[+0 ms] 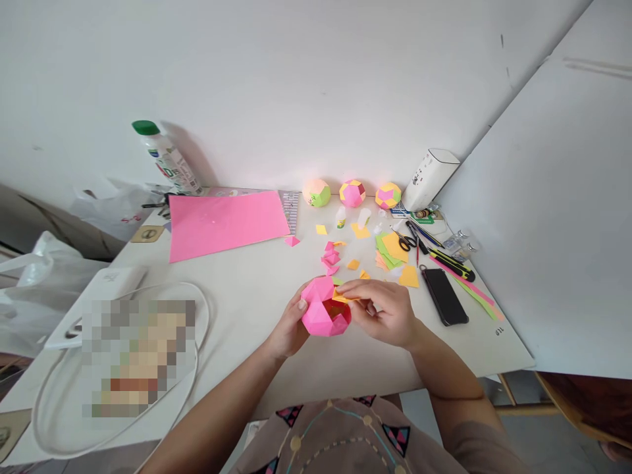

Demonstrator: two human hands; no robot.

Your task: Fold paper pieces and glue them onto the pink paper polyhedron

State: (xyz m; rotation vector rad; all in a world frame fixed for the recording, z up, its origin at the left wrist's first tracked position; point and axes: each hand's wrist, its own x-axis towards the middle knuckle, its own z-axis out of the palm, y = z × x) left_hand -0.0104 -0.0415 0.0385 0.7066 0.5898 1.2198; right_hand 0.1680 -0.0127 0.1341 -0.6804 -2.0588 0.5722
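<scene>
A partly open pink paper ball (318, 317) is held near the table's front edge. My left hand (290, 326) grips its left side, thumb on the pink surface. At the ball's upper right, my right hand (385, 309) pinches an orange paper piece (342, 295) against the opening. Part of that piece is hidden by the fingers. Just beyond the ball are folded pink pieces (330, 258) and small orange pieces (353, 264). Against the wall stand three finished paper balls, one peach and green (316, 193), one pink and yellow (352, 193), one yellow and pink (388, 195).
A pink sheet (227, 224) lies at the back left, by a white bottle with a green cap (170, 161). Scissors (405, 241), a cutter (451, 264) and a black phone (444, 296) lie right. A white cable (205, 316) loops at left.
</scene>
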